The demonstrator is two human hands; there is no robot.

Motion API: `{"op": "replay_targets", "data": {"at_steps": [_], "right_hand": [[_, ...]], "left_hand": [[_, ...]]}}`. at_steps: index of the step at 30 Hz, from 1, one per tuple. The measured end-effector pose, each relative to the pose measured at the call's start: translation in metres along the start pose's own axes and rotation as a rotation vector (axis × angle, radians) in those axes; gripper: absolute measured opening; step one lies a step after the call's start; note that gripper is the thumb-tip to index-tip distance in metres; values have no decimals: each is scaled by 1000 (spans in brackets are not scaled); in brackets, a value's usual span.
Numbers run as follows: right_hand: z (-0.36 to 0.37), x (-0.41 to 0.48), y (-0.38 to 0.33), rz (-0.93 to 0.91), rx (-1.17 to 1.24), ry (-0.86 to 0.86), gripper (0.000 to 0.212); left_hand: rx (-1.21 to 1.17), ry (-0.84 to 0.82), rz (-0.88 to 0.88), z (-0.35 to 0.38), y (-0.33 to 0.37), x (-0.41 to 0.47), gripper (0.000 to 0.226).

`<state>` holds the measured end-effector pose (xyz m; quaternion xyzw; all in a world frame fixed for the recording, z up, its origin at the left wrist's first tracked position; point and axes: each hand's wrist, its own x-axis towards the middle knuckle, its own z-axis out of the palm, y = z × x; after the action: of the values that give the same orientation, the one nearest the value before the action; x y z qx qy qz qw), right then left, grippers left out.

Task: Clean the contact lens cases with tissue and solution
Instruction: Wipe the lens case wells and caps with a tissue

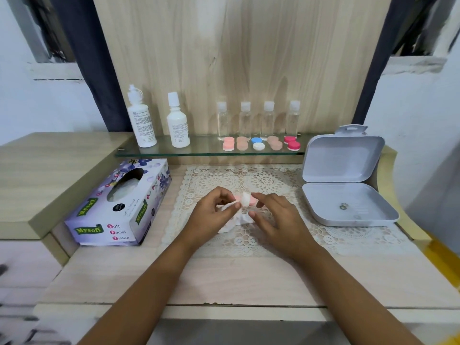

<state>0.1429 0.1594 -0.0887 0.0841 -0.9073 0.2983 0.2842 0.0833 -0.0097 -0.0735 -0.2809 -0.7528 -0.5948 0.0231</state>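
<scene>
A pink contact lens case [252, 201] is held over the lace mat between both hands. My left hand [212, 215] pinches a white cap or tissue wad [230, 205] at the case's left end. My right hand [277, 215] holds the case's right side from behind, with a white piece [246, 198] at its fingertips. A crumpled white tissue [239, 220] lies under and between the hands. Two white solution bottles [142, 120] [177, 123] stand on the glass shelf. Several more lens cases [258, 143] in pink, tan, blue-white and red lie in a row on that shelf.
A tissue box [119, 207] lies at the left of the mat. An open grey plastic box [348, 192] sits at the right with small rings inside. Several clear small bottles [256, 120] stand at the back of the glass shelf [199, 151]. A raised wooden ledge [37, 175] is left.
</scene>
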Motion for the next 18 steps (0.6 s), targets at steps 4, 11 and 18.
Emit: {"op": "replay_targets", "data": {"at_steps": [4,11,18], "right_hand": [[-3,1,-1,-123,56,105,27],[-9,2,-9,172,504,146,2],[-21,5,0,317,506,242,21]], "left_hand": [[-44,-60,3,5,0,0,8],[15,-10,-23,3,-1,-2,12],[441,-93,-26,0,-13,-1,26]]}}
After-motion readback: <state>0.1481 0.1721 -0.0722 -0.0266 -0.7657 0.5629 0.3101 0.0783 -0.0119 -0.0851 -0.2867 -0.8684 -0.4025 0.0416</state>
